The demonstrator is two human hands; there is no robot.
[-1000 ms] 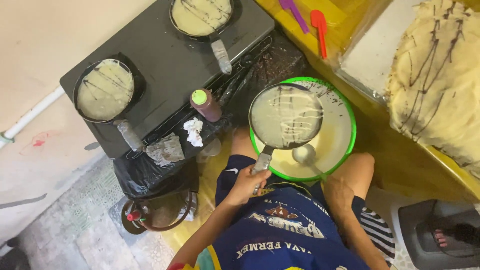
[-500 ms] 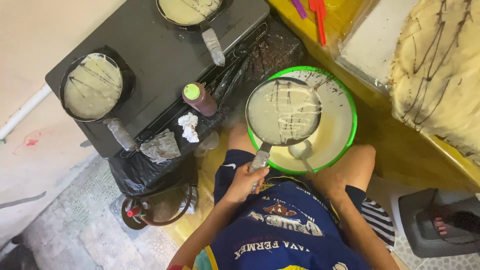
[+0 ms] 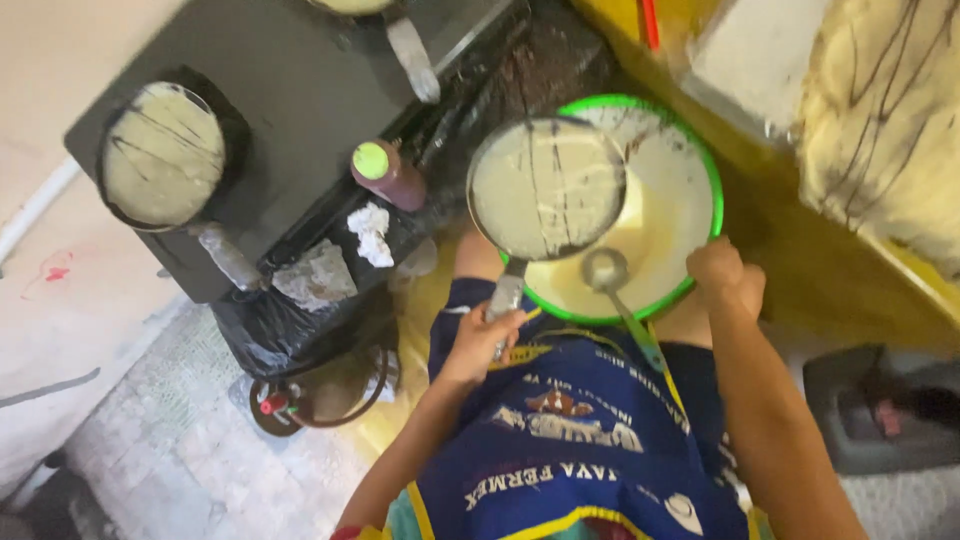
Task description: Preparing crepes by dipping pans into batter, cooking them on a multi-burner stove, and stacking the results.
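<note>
Pale batter already coats the small round dark frying pan, streaked with dark lines, held level over the green-rimmed round basin of batter. Left hand grips its metal handle; right hand clasps the basin's rim. A metal ladle rests in the batter. On the black stove, another coated round pan sits; this one is not yet set there.
</note>
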